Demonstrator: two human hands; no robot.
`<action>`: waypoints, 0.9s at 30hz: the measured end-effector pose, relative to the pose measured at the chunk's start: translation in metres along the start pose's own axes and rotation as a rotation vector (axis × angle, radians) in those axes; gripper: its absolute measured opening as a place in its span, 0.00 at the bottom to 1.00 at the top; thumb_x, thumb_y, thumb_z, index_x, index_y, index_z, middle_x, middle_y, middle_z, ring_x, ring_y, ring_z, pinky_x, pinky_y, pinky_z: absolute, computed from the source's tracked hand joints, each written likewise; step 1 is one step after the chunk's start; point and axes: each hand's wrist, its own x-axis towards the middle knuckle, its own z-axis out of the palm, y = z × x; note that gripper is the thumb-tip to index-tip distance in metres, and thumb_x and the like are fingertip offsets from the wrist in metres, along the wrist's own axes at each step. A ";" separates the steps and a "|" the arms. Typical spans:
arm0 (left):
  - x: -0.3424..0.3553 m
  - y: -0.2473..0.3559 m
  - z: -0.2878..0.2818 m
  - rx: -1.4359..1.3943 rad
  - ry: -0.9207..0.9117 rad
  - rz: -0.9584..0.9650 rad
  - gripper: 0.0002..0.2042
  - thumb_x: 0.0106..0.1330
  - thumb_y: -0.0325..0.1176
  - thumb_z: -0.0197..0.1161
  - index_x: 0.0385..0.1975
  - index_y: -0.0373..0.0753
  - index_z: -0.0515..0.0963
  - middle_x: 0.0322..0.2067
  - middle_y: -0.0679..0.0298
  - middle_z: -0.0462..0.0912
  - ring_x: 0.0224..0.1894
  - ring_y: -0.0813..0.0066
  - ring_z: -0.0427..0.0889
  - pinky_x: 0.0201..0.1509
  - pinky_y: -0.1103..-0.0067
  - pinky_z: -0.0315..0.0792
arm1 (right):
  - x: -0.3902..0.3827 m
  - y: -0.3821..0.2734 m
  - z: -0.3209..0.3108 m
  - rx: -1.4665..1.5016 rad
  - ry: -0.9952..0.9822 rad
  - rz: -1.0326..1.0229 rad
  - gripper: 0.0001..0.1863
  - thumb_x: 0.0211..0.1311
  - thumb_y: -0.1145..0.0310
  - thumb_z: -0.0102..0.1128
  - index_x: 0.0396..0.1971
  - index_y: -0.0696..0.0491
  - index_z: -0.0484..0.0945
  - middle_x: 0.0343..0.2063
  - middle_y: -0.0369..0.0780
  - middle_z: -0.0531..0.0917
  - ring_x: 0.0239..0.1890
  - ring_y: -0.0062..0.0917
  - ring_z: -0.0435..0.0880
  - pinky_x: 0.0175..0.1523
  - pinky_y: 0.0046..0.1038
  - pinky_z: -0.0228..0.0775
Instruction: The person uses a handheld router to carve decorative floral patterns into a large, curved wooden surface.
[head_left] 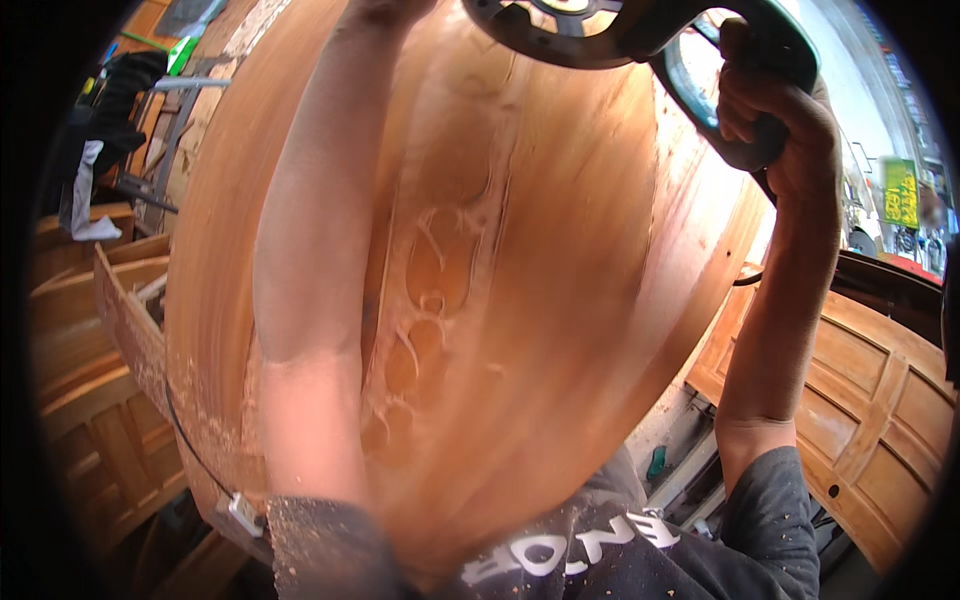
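Note:
A large brown wooden panel (pixel 570 230) fills the middle of the view, with a band of carved oval shapes (pixel 440 260) running along it and pale dust on its surface. My right hand (pixel 790 125) is wrapped round the D-shaped handle of a dark power tool (pixel 560 52) at the upper right. The tool has a round body with openings, cut off by the top edge; its exact kind does not show. Over the panel stretches my left forearm, dusty, and only a bit of my left hand (pixel 392 8) shows at the top edge, its fingers out of sight.
Panelled wooden doors lean or lie at the right (pixel 850 385) and the left (pixel 105 440). A white power socket block (pixel 243 515) with a dark cord hangs by the panel's lower left edge. Dark cloth (pixel 125 95) and other clutter sit at the upper left.

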 end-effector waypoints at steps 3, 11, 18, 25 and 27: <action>-0.017 0.019 0.009 0.044 0.025 -0.006 0.19 0.82 0.50 0.50 0.39 0.43 0.82 0.33 0.72 0.83 0.36 0.83 0.76 0.44 0.79 0.67 | -0.020 -0.016 -0.001 -0.043 -0.042 -0.027 0.17 0.57 0.70 0.61 0.46 0.61 0.77 0.18 0.30 0.68 0.18 0.15 0.67 0.28 0.23 0.60; -0.103 0.082 0.007 0.150 0.105 -0.012 0.18 0.83 0.47 0.49 0.44 0.42 0.83 0.37 0.71 0.84 0.37 0.83 0.76 0.45 0.79 0.68 | -0.069 -0.020 0.017 0.109 -0.143 0.040 0.18 0.49 0.75 0.67 0.43 0.61 0.82 0.16 0.33 0.73 0.17 0.16 0.72 0.24 0.21 0.60; -0.178 0.093 -0.005 -0.031 0.240 -0.035 0.18 0.84 0.45 0.48 0.47 0.38 0.82 0.44 0.68 0.85 0.47 0.82 0.80 0.56 0.80 0.72 | -0.096 -0.011 0.042 0.155 -0.282 0.116 0.12 0.50 0.75 0.70 0.37 0.59 0.83 0.17 0.33 0.75 0.17 0.15 0.70 0.23 0.20 0.58; -0.218 0.091 0.005 -0.031 0.336 -0.080 0.20 0.84 0.45 0.46 0.50 0.36 0.82 0.48 0.65 0.85 0.51 0.80 0.81 0.59 0.79 0.72 | -0.105 0.006 0.047 -0.001 -0.289 0.041 0.13 0.51 0.73 0.71 0.38 0.59 0.84 0.20 0.34 0.79 0.19 0.15 0.73 0.24 0.20 0.61; -0.224 0.090 0.008 -0.055 0.357 -0.072 0.21 0.84 0.45 0.46 0.52 0.35 0.81 0.49 0.64 0.86 0.52 0.79 0.81 0.60 0.78 0.72 | -0.110 0.001 0.051 0.045 -0.269 0.138 0.15 0.50 0.72 0.71 0.39 0.59 0.84 0.18 0.33 0.78 0.19 0.15 0.73 0.25 0.21 0.62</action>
